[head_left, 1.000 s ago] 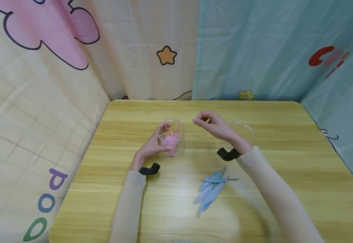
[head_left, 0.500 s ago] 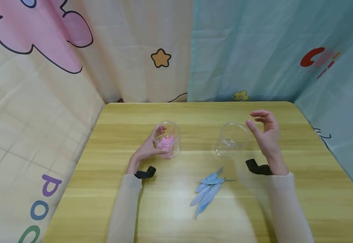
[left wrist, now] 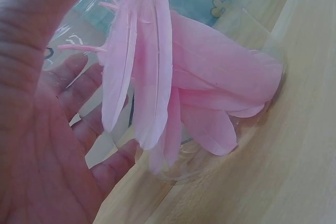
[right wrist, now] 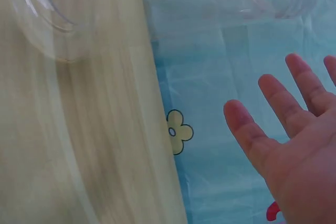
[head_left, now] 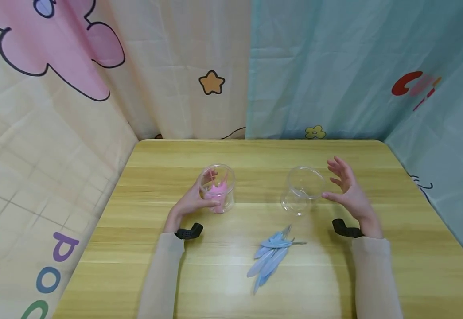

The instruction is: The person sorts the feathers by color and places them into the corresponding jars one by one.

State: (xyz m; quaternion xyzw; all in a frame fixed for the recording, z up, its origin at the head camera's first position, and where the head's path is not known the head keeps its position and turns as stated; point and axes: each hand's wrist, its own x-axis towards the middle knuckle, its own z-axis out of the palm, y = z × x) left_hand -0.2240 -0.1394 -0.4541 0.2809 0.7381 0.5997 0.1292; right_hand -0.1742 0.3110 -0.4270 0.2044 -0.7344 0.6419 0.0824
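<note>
In the head view, my left hand [head_left: 193, 199] curves round a clear plastic cup [head_left: 231, 195] that stands on the table. Pink feathers [head_left: 217, 195] are inside that cup, and the left wrist view shows them close up, several pink feathers [left wrist: 205, 66] leaning within the clear wall. A second clear cup [head_left: 304, 188], with nothing visible in it, stands to the right. Just right of this cup is my right hand [head_left: 351, 192], fingers spread and thumb close to the cup's side; whether it touches cannot be told. The right wrist view shows that hand [right wrist: 299, 135] holding nothing.
Several blue feathers [head_left: 269, 257] lie in a loose bunch on the wooden table [head_left: 223, 283], nearer than the cups and between the forearms. Printed curtains [head_left: 155, 75] hang behind the table's far edge and along both sides.
My right hand has moved from between the two cups, fingertips together, to the right of the right cup, with its fingers spread. My left hand stays round the cup with pink feathers.
</note>
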